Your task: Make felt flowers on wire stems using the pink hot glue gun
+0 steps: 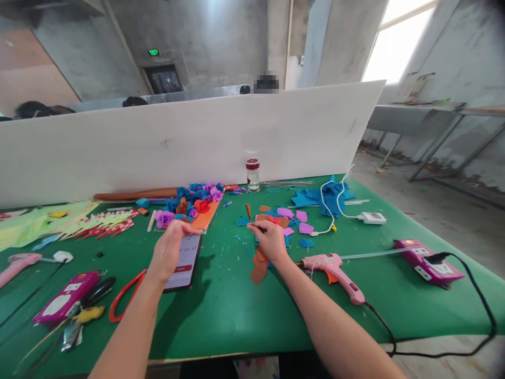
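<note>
My left hand (172,246) hovers over a phone (185,263), fingers stretched to the right, with nothing visible held. My right hand (270,239) has thumb and index finger pinched together; whatever is between them is too small to name. Just beyond its fingertips are a small blue paper piece (242,221) and a curled brown piece (248,210). Purple petal-shaped pieces (305,228) and brown petal-shaped pieces (259,274) lie scattered around that hand. Behind my left hand, finished-looking paper flowers (202,206) in blue, purple and red rest on an orange sheet (212,215).
A pink glue gun (329,266) lies right of my right forearm, its cord running to a magenta box (428,263). Red-handled scissors (125,297) sit beside my left forearm. A lidded glass jar (253,176) stands before the white partition (189,142). A white charger (373,218) lies at right.
</note>
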Demonstrator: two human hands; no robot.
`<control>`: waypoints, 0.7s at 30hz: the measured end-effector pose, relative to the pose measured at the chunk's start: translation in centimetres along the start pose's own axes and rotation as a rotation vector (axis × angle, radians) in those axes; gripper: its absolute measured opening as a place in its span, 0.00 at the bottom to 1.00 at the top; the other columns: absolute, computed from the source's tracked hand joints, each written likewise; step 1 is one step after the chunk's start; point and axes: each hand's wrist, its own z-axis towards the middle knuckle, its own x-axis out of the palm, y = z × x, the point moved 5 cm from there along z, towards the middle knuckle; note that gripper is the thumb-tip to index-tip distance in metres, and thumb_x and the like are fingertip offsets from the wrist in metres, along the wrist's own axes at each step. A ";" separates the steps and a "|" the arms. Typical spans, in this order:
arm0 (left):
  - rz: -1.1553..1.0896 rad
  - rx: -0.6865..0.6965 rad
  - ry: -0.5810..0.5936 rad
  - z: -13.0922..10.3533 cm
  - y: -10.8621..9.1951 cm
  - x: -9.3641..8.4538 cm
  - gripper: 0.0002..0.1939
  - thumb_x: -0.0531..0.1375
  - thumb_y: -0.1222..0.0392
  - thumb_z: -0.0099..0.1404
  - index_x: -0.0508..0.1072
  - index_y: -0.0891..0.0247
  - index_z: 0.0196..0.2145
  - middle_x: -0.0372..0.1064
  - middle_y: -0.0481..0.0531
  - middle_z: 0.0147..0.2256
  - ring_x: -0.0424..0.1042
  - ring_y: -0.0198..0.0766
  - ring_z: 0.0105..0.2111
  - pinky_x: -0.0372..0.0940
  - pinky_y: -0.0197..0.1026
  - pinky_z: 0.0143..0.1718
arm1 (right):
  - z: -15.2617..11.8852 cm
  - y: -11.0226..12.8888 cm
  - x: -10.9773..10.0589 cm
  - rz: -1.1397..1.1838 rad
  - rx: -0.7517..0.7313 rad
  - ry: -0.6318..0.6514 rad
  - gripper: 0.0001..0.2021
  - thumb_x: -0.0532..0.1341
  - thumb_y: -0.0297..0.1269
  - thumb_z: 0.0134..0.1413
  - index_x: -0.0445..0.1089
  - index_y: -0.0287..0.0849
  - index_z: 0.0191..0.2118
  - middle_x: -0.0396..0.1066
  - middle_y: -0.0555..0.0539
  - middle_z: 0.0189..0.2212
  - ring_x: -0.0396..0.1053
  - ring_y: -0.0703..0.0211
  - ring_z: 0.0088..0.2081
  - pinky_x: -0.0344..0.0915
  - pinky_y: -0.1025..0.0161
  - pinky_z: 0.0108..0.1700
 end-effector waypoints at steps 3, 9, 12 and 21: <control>0.100 -0.006 0.080 -1.9 2.2 -1.9 0.23 0.41 0.41 0.69 0.65 0.59 0.34 0.74 0.53 0.36 0.72 0.44 0.41 0.63 0.44 0.46 | 0.0 0.3 -0.1 -0.002 0.002 0.010 0.06 0.63 0.37 0.51 0.79 0.44 0.31 0.78 0.48 0.29 0.73 0.57 0.31 0.66 0.63 0.34; 0.390 0.087 0.243 -3.3 3.6 -1.6 0.20 0.41 0.46 0.68 0.66 0.59 0.34 0.71 0.50 0.35 0.69 0.41 0.37 0.61 0.40 0.40 | 0.1 0.4 0.0 -0.019 -0.012 0.019 0.06 0.63 0.36 0.51 0.79 0.45 0.32 0.79 0.48 0.31 0.74 0.57 0.33 0.67 0.63 0.36; 0.443 0.106 0.263 -3.0 3.7 -1.1 0.18 0.43 0.46 0.67 0.65 0.58 0.33 0.70 0.49 0.32 0.67 0.41 0.34 0.61 0.40 0.38 | 0.1 0.3 0.1 -0.033 -0.002 0.016 0.06 0.63 0.36 0.51 0.79 0.45 0.31 0.79 0.48 0.31 0.74 0.56 0.33 0.67 0.63 0.36; 0.521 0.098 0.306 -2.8 4.2 -0.2 0.15 0.44 0.48 0.67 0.61 0.58 0.30 0.68 0.48 0.30 0.67 0.42 0.33 0.60 0.42 0.38 | 0.1 0.5 0.0 -0.039 -0.004 0.018 0.06 0.63 0.37 0.52 0.79 0.46 0.31 0.79 0.49 0.30 0.74 0.56 0.33 0.68 0.63 0.36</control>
